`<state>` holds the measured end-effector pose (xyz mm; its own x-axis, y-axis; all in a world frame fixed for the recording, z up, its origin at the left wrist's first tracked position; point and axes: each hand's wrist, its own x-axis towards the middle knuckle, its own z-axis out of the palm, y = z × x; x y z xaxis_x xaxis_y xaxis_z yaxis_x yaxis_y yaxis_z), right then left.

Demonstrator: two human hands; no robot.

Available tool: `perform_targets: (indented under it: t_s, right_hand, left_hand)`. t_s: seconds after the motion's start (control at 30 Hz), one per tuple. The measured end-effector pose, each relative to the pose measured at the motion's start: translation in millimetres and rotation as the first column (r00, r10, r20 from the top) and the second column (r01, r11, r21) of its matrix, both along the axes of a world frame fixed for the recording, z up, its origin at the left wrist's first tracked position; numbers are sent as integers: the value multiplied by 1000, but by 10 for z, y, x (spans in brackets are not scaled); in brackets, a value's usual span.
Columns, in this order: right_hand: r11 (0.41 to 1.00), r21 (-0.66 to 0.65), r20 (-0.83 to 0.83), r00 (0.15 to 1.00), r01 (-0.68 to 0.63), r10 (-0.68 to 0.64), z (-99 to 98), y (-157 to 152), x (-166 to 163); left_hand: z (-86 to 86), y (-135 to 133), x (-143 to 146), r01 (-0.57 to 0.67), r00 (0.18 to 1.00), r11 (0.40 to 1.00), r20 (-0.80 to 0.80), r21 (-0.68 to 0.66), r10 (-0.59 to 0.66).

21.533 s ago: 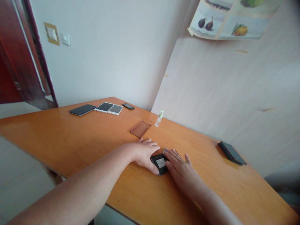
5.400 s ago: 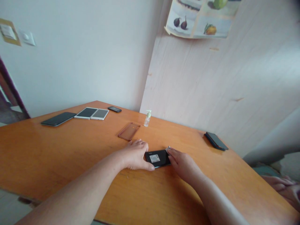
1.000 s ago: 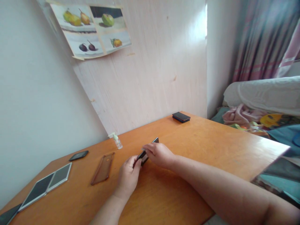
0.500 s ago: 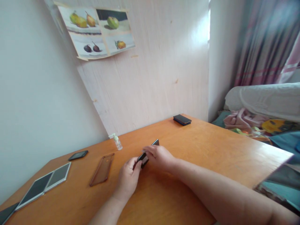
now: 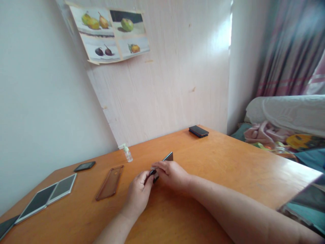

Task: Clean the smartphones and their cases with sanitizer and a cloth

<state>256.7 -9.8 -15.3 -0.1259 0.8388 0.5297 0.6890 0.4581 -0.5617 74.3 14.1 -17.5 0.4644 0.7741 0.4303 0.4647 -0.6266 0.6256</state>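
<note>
A dark smartphone [image 5: 168, 157] is held tilted on its edge above the table in front of me. My left hand [image 5: 140, 189] is closed on its near end, thumb on one face and fingers behind. Across the phone's middle lies my right hand [image 5: 172, 173], its fingers bent together over the upper edge. A bit of something pale shows at the right fingertips; it is too small to name. Much of the phone is hidden by the hands. To the left lies a translucent brown phone case [image 5: 110, 183], and behind it stands a small clear pump bottle [image 5: 128, 155].
On the wooden table [image 5: 228, 166], a dark phone [image 5: 84, 166] and two white-framed devices [image 5: 38, 202] lie at left. A black corner of another item [image 5: 7, 226] enters at lower left. A black phone-like stack [image 5: 198, 131] sits at the back right, near the wall board [image 5: 162, 101].
My right hand has slid a little along the phone toward my left hand, leaving more of the far end showing. The view has shifted slightly.
</note>
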Motion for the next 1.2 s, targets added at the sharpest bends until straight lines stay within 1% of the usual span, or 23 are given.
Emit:
perform_targets:
  t_s: [0.1,0.13,0.23,0.27,0.33,0.37,0.43,0.47,0.5,0.57,0.63,0.7,0.73,0.8,0.87,0.9,0.93,0.97,1.0,1.03,1.1,1.13,1.2]
  right_hand:
    - [965,-57,-82,962,256,-260,-1,137,262]
    - [948,-68,-97,944,309,-315,0,181,352]
    - [934,-76,-102,929,350,-357,4,216,435]
    - [943,-73,-95,938,326,-332,5,185,383]
    - [977,-51,-76,974,209,-213,5,78,191]
    - [996,-18,-64,994,90,-91,5,15,80]
    - [993,22,-28,992,-118,119,3,-81,-89]
    - [984,33,-14,985,-174,174,2,-98,-121]
    - [984,33,-11,984,-176,176,1,-91,-111]
    - [999,11,-46,998,-40,40,-1,-11,23]
    - [984,-36,-106,979,173,-175,-5,104,227]
    - [960,-51,-129,952,274,-279,-9,179,372]
    - [955,-53,-129,947,291,-295,-11,186,390]
    - [972,-39,-111,965,234,-237,-15,134,302]
    - [997,-6,-81,994,75,-76,-17,33,112]
    - [999,9,-58,997,-50,50,-17,-15,18]
    - [993,20,-43,992,-119,120,-16,-48,-54]
    - [986,27,-33,986,-163,164,-15,-61,-92]
    - [987,26,-34,987,-156,157,-13,-52,-88]
    - [995,16,-49,994,-97,97,-11,-22,-43]
    - [995,-25,-101,990,97,-99,-7,74,134]
    - [977,-59,-128,969,206,-212,-5,126,239]
    - [946,-80,-151,935,313,-322,-6,195,397]
  left_hand:
    - [15,-10,8,-32,999,999,-12,20,32]
    - [17,-10,10,-40,999,999,-15,29,41]
    - [13,-4,14,-54,998,998,-16,42,55]
    - [9,-1,15,-56,998,998,-13,40,57]
    - [3,3,17,-47,999,999,-4,27,47]
    - [1,3,18,-36,999,999,7,18,36]
    - [-1,2,19,-11,1000,1000,29,3,11]
    - [0,1,19,-5,999,1000,36,-1,5]
    - [1,0,18,-8,999,1000,37,-1,8]
    - [3,-3,14,-30,999,1000,23,5,30]
    - [3,-2,9,-53,999,999,1,10,53]
    - [1,0,5,-59,998,998,-12,12,59]
    - [0,2,4,-59,998,998,-15,12,59]
    - [-1,3,6,-53,999,999,-11,9,53]
    - [2,2,10,-35,999,999,6,-3,35]
    - [4,1,13,-21,1000,1000,19,-12,21]
    - [6,0,15,-8,999,1000,31,-18,9]
    - [8,0,16,1,999,1000,37,-22,0]
    - [9,-1,16,1,999,1000,37,-21,0]
    - [10,-2,15,-6,999,1000,31,-17,7]
    - [10,-3,12,-34,999,999,5,-5,34]
    - [9,-4,10,-47,999,999,-7,0,47]
    - [9,-7,7,-58,998,998,-20,6,58]
